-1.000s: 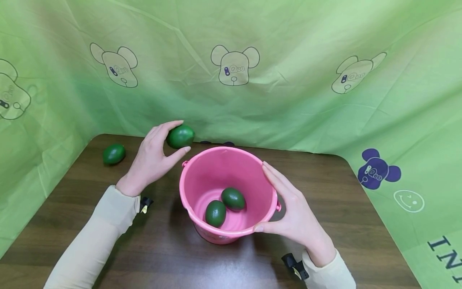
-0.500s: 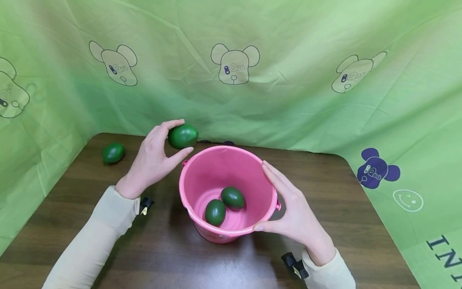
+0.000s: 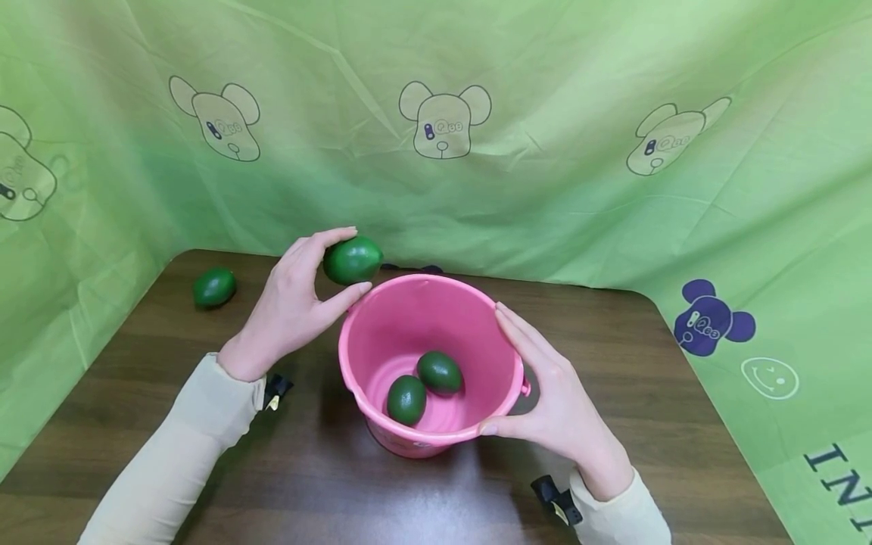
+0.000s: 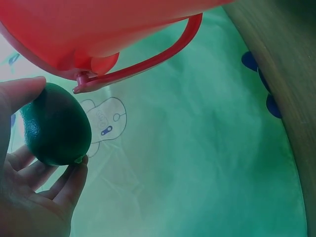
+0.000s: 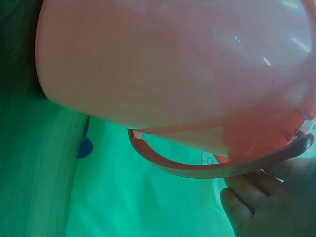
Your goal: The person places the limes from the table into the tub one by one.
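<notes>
My left hand (image 3: pixel 289 299) pinches a dark green avocado (image 3: pixel 353 260) between thumb and fingers, just off the far left rim of a pink bucket (image 3: pixel 354 378). In the left wrist view the held avocado (image 4: pixel 59 126) shows pebbly skin and a small stem end by the fingertips. My right hand (image 3: pixel 555 393) grips the bucket's right rim, thumb on the near side and fingers on the far side. Inside lie two avocados, a left one (image 3: pixel 406 400) and a right one (image 3: pixel 439 372). The bucket's handle (image 5: pixel 197 170) hangs down its outside in the right wrist view.
Another avocado (image 3: pixel 214 288) lies on the brown wooden table (image 3: pixel 272 469) near its back left corner. A green curtain (image 3: pixel 531 212) printed with bear heads closes off the back and both sides. Each wrist wears a black strap.
The left hand has moved slightly right with its avocado, closer to the bucket's rim. The right hand, the bucket and the other avocados stay where they were.
</notes>
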A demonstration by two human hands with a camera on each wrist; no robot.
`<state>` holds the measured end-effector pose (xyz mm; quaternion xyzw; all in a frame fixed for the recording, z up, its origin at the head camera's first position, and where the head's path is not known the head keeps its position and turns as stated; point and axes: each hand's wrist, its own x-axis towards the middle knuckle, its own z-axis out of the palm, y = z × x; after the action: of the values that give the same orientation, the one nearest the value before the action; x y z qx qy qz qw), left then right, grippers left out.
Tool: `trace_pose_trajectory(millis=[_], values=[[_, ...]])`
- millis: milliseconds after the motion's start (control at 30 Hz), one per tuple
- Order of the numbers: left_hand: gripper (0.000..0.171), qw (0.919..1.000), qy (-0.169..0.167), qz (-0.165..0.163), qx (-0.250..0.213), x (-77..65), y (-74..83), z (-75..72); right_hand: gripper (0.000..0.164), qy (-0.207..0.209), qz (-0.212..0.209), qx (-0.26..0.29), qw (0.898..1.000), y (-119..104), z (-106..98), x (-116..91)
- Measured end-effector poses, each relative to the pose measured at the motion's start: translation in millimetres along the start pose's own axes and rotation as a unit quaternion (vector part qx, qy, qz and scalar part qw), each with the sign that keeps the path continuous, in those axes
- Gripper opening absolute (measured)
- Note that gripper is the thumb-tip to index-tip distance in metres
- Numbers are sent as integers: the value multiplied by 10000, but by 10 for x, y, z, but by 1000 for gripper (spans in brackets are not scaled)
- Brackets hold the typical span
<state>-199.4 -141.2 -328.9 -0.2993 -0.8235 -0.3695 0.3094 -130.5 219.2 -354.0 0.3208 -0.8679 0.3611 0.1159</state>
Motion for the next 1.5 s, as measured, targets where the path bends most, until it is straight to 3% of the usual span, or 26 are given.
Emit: trace_pose_trajectory(millis=[933,1500], values=[[68,9993,10,349,-159,4,155,-36,127,61,-89,34,9999,3,6,-6],[65,9992,-157,278,-253,-14,254,-35,127,62,-86,15,9999,7,5,-8]])
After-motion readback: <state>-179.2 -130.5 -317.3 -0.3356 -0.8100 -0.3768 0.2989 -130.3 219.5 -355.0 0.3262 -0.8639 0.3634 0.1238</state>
